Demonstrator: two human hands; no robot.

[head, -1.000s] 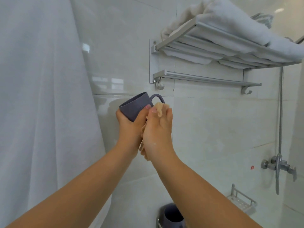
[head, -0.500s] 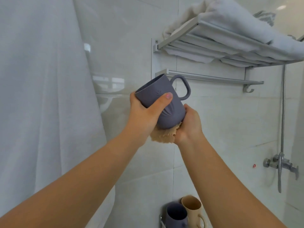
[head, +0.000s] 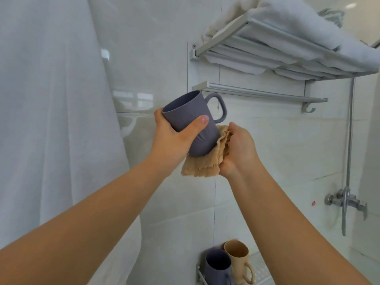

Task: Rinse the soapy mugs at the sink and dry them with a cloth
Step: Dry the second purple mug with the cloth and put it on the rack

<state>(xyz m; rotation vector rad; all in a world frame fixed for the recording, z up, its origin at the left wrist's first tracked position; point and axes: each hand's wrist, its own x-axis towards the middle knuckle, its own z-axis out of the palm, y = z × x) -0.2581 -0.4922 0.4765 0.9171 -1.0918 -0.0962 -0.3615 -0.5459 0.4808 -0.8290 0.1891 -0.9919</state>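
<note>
- Up front, our left hand (head: 174, 138) has its grip wrapped round the grey mug (head: 191, 124), thumb across its side, mouth tilted left.
- Our right hand (head: 236, 149) bunches the tan cloth (head: 207, 163) against the mug's base.
- Below, a second grey mug (head: 218, 268) and a beige mug (head: 238, 258) stand touching on a wire rack (head: 198, 274).

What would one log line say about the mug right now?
step: drying | left hand: grips purple-grey handled mug, tilted | right hand: presses crumpled tan cloth against mug base | rack: purple mug, beige mug
</note>
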